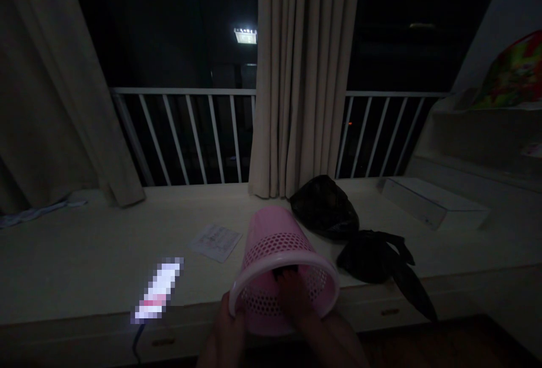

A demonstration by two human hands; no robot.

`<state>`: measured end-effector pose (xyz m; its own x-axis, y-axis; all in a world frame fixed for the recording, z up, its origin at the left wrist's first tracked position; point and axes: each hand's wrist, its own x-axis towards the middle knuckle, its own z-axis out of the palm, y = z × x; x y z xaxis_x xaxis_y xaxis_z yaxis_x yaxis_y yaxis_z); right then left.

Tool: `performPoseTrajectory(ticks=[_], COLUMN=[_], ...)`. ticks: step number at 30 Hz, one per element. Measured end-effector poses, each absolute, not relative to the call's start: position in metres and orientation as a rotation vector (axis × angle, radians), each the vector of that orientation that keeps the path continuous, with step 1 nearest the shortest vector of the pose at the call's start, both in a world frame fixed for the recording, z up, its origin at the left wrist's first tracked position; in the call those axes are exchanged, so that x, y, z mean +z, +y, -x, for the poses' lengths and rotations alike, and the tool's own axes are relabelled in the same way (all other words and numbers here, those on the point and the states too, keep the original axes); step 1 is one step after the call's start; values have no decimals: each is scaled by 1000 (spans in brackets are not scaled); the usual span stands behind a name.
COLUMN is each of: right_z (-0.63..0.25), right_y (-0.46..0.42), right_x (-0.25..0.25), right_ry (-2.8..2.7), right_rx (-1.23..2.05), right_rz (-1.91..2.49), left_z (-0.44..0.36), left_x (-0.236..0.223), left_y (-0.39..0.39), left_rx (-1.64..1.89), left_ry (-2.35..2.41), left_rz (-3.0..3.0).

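Note:
A pink plastic wastebasket (pixel 275 224) with a perforated band lies tilted, its open mouth toward me. My left hand (pixel 231 323) is closed round the left side of its rim. Inside the basket is my right hand (pixel 292 292), reached in through the mouth, fingers curled at a small dark patch near the bottom. Shadow hides what that dark thing is. Just right of the basket sits a full-looking black plastic bag (pixel 324 207). A second black plastic bag (pixel 368 258), knotted, rests nearer the edge, with one end hanging over.
A printed paper sheet (pixel 215 242) lies on the white ledge (pixel 105 244), left of the basket. Closer in is a bright, pixelated phone-like object (pixel 158 292) with a cable. A white box (pixel 436 201) stands at right. Curtains (pixel 302 74) and a railing (pixel 182 92) are behind.

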<state>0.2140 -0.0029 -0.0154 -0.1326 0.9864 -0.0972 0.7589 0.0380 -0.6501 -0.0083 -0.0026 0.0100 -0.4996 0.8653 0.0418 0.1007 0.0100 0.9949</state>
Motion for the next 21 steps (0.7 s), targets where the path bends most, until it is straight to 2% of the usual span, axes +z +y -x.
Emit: performPoseTrajectory(ticks=[4, 9, 15, 21], right_z=[-234, -219, -227, -217], right_y=[-31, -19, -30, -21], right_x=[-24, -27, -24, -27], right_ry=[-1662, -1534, -1362, -1426], right_rx=[1034, 1061, 1369, 1205], right_rz=[1771, 1996, 1746, 2044], left_z=[5, 3, 4, 3], left_x=[5, 4, -3, 1], left_y=[-5, -7, -8, -11], left_rx=[1541, 1537, 1564, 1581], left_ry=[1667, 1687, 1683, 1686], left_rz=[-1046, -1029, -993, -985])
